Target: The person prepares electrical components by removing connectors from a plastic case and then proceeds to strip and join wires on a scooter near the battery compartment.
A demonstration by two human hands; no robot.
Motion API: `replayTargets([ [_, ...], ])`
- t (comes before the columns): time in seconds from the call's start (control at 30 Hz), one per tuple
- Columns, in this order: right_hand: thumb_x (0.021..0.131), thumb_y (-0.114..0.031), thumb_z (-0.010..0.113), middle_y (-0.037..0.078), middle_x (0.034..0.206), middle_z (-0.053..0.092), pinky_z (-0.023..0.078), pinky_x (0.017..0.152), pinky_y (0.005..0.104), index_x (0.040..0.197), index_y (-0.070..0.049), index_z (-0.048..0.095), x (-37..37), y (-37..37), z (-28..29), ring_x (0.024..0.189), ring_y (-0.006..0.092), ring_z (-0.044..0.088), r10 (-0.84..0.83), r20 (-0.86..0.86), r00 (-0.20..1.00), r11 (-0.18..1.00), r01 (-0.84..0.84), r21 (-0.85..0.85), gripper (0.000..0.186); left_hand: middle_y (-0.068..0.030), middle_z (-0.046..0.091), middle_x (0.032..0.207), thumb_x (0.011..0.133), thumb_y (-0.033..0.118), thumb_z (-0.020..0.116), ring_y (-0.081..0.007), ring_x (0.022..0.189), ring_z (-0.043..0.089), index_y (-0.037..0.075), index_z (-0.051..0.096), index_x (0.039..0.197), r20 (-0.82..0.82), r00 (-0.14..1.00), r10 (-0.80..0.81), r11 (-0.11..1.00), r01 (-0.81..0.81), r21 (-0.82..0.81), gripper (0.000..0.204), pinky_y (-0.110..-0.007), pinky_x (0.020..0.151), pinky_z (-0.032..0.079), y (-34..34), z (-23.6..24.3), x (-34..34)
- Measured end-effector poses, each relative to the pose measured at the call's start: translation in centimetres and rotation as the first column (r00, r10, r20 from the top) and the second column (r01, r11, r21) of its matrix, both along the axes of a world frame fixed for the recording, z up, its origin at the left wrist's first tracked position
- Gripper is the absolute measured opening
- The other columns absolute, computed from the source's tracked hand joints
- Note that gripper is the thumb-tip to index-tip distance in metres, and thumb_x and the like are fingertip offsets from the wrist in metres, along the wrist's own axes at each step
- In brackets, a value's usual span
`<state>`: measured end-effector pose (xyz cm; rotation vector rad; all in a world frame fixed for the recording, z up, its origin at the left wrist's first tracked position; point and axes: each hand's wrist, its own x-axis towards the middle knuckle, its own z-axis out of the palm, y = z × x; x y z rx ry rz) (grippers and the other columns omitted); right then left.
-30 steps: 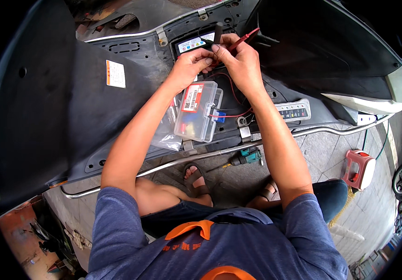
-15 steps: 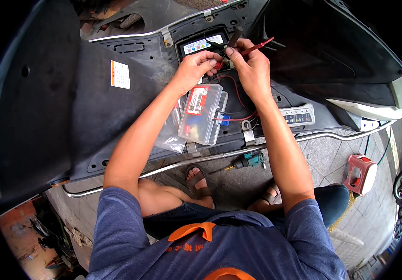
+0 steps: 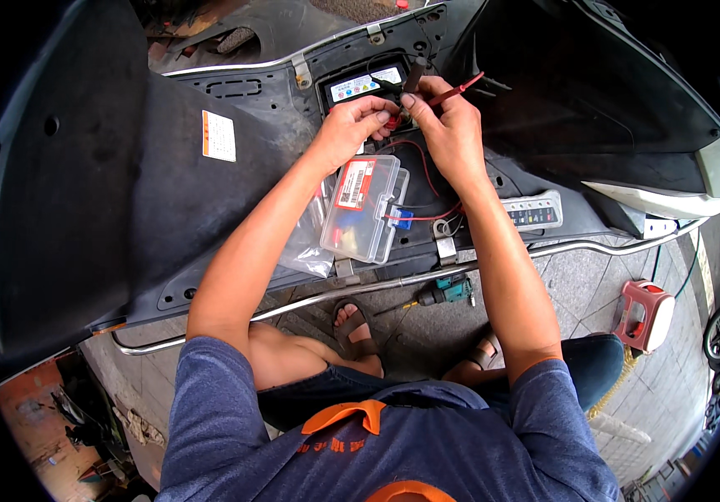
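My left hand is closed in a pinch around a small red piece at the right end of a battery. The battery sits in an opening in a scooter's black floor panel. Close beside it, my right hand grips a tool with a dark cylindrical handle that points up and away; its lower end is hidden by the fingers. A red clip or probe sticks out to the right behind those fingers. A black clip lies across the battery's label. Thin wires run near both hands.
A clear plastic box lies on the panel below my hands, beside a clear bag. A grey-white device with indicator lights is right of my forearm. On the ground are a teal power drill and a pink stool.
The dark handle stands slightly more upright, and my right fingers have shifted a little around it. My left hand keeps its pinch at the red piece. The whole view has shifted slightly.
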<state>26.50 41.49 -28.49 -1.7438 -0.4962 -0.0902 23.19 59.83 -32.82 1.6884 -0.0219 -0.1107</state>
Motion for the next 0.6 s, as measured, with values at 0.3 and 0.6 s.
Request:
replayTargets([
  [0.3,0.085,-0.009,0.066,0.014,0.086,0.067,0.051,0.067,0.0322,0.101,0.002,0.063,0.0,0.4,0.6,0.074,0.0228,0.067,0.021,0.059,0.998,1.000,-0.020,-0.010,0.020,-0.0031,0.068,0.094,0.093,0.014,0.058,-0.0100,0.080,0.060,0.000,0.064,0.112,0.029,1.000,0.009,1.000,-0.009,-0.005,0.025,-0.027,0.076,0.051,0.1,-0.1,0.1],
  [0.6,0.084,-0.008,0.064,0.014,0.082,0.065,0.050,0.066,0.0352,0.097,0.000,0.063,0.2,1.3,0.2,0.073,0.0304,0.065,0.033,0.129,0.991,0.999,-0.030,-0.026,0.015,-0.0021,0.067,0.091,0.092,0.017,0.062,-0.0097,0.078,0.058,0.002,0.065,0.109,-0.014,1.000,0.008,0.995,-0.009,-0.100,0.023,-0.025,0.073,0.047,0.4,-0.6,0.3],
])
